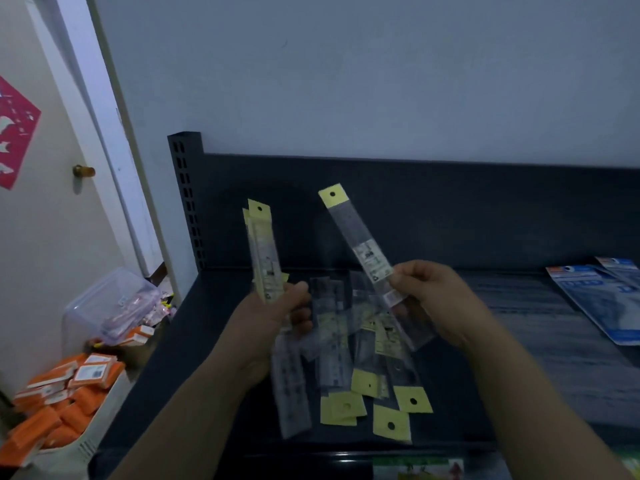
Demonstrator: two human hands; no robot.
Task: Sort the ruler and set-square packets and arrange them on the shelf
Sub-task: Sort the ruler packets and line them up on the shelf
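Yellow-headed ruler packets occupy three positions.

Left hand (pixel 277 317): the fingers are curled round a gathered bundle (pixel 264 251) of several packets. The bundle is held upright with the yellow header cards at the top.

Right hand (pixel 433 299): thumb and fingers pinch a single packet (pixel 360 244) near its lower part. This packet tilts up and to the left, apart from the bundle.

Loose pile (pixel 367 362): many packets lie crossed over one another on the dark shelf (pixel 526 317), below and between the two hands. Their headers point in mixed directions.

Blue packets (pixel 602 299) lie flat at the right end of the shelf, well apart from the pile. Their contents cannot be read.

Status, as a judgement: sorting is under way and roughly half complete. A few packets are collected in hand, but the pile is not yet cleared. No neat row or stack of ruler packets is visible on the shelf, so the arranging step is not yet done.
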